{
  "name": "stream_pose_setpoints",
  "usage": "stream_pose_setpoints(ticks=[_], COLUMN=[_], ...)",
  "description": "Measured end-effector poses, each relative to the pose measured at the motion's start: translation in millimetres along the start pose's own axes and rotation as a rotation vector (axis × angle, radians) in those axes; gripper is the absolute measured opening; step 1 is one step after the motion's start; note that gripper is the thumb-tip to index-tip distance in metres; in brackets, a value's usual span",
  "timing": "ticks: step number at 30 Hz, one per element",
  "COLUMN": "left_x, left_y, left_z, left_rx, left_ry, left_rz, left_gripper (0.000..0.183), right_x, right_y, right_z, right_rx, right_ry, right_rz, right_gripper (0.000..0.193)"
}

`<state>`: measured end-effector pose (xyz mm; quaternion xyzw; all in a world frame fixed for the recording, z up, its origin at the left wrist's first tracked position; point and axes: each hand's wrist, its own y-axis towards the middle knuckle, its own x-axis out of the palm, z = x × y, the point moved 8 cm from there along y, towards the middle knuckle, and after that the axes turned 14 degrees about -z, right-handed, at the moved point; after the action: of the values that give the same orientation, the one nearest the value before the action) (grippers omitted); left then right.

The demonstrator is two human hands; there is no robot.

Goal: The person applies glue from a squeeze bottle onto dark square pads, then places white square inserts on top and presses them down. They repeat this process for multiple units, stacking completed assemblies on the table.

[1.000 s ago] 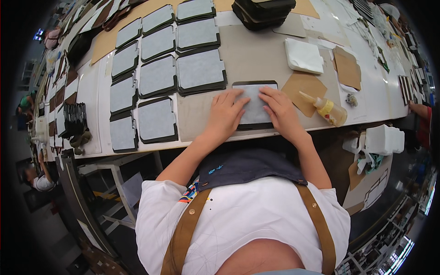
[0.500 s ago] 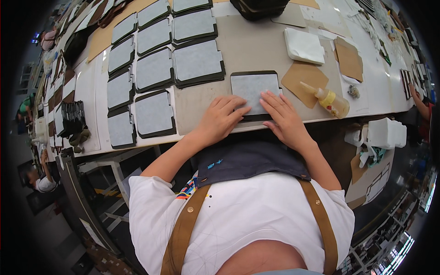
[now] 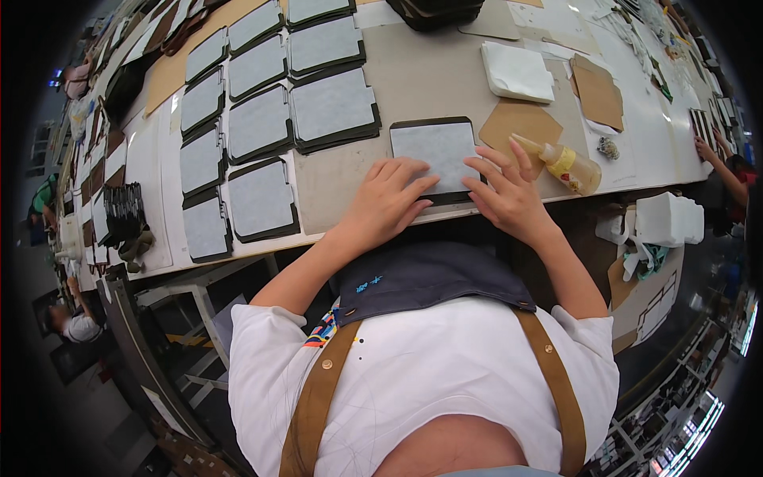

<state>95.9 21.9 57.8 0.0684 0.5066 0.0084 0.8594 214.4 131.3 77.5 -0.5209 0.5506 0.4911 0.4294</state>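
A dark, flat panel faced with a pale grey sheet (image 3: pixel 431 149) lies in front of me near the table's front edge. Across its lower left corner rests my left hand (image 3: pixel 391 192), fingers stretched out and thumb apart. At the panel's right edge is my right hand (image 3: pixel 510 195), with its fingers spread and slightly curled. Nothing shows in either hand. Beyond my right fingers stands a yellowish squeeze bottle (image 3: pixel 574 170), tipped on its side, its nozzle pointing toward a brown card piece (image 3: pixel 517 126).
Several stacks of similar grey-faced panels (image 3: pixel 334 107) stand in rows at the left. A pad of white sheets (image 3: pixel 517 73) and brown cards (image 3: pixel 598 94) lie at the right. A black object (image 3: pixel 435 12) sits at the far edge of view. Other people work at both sides.
My right hand has drawn back from the panel's face toward its right edge, fingers lifting and spreading. My left hand stays at the lower left corner. The whole view has shifted slightly.
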Motion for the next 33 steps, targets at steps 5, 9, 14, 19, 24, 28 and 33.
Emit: stream_pose_setpoints(ticks=[5,9,14,19,24,28,33], left_x=[-2,-1,-2,-1,0,-2,-2], left_y=[2,1,1,2,2,2,2], left_z=[0,0,-2,-3,-4,-3,-3], left_rx=[-0.013,-0.020,-0.026,-0.028,-0.027,-0.031,-0.036], left_ry=[0.008,0.008,0.004,-0.003,-0.003,-0.004,0.005], left_rz=[-0.002,-0.003,0.005,0.009,0.014,0.014,0.012], left_gripper=[0.044,0.042,0.038,0.036,0.034,0.034,0.037], right_x=[1,2,-7,-3,3,2,-12], right_y=[7,12,16,11,12,15,24], right_z=[-3,0,6,1,-3,-3,5], right_rx=[-0.031,-0.023,-0.022,-0.045,-0.056,-0.061,-0.026], right_ry=[-0.081,-0.086,-0.022,-0.030,-0.077,-0.083,-0.069], right_rz=[0.011,0.012,0.032,-0.028,-0.056,-0.048,0.042], right_gripper=[0.027,0.022,0.019,0.020,0.020,0.019,0.017])
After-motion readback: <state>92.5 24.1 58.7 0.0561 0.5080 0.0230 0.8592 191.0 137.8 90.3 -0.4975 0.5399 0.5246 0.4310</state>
